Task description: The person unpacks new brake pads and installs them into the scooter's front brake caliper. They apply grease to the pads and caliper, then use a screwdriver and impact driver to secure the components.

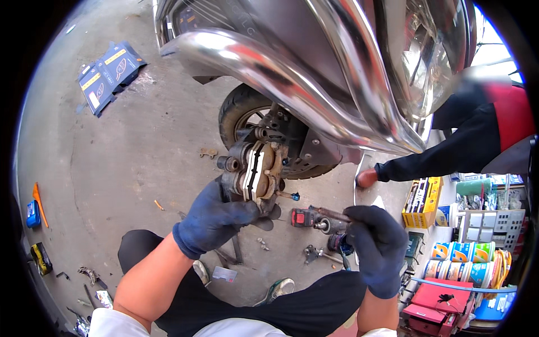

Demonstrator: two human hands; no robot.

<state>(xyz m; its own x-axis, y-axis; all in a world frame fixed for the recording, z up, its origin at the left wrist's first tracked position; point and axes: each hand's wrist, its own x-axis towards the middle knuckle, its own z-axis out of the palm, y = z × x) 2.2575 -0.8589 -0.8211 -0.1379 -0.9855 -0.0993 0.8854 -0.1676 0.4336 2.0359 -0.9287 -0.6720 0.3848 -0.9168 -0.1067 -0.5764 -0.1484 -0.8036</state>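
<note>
My left hand (216, 216), in a dark blue glove, is closed around a dirty brake caliper (268, 163) and holds it up before the wheel. Two brake pads (254, 171) with pale backing edges sit side by side in it, with a dark gap between them. A bolt with a blue tip (288, 195) sticks out of the caliper's lower right. In my gloved right hand (379, 247) a slim brownish metal rod (332, 214) is pinched, its end pointing toward the caliper but apart from it. The glove hides the rod's other end.
Above the caliper hang chrome tubes (264, 67) and a motorcycle wheel (234, 112). A red and black cordless power tool (303, 217) lies on the floor below the rod. At right are another person's sleeve (438, 151), a yellow box (424, 202) and a red toolbox (443, 297). Flattened packaging (112, 76) lies at left.
</note>
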